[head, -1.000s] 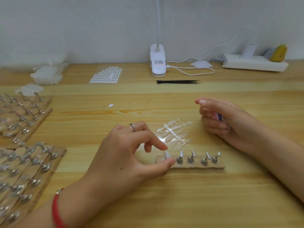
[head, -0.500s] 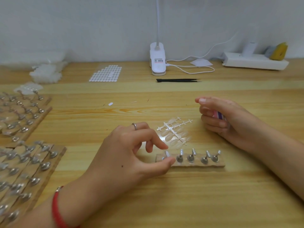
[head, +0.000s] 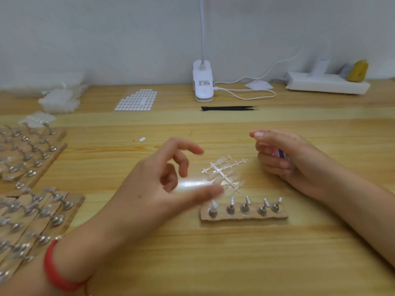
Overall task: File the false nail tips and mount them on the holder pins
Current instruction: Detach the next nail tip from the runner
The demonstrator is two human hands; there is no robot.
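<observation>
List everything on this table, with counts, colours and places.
holder strip: one, brown, five silver pins, front centre
nail tip: one, clear, on the leftmost pin
nail tip rack: one, clear, just behind the strip
other holder strips: several, brown, left edge
tweezers: one, black, centre back
clip lamp: one, white, by the wall
sticker sheet: one, white dots, back left
power strip: one, white, back right
nail file: one, pink and purple, in the right grip
left grip: blurred, loosely curled, nothing seen held
right grip: wrapped round the file
</observation>
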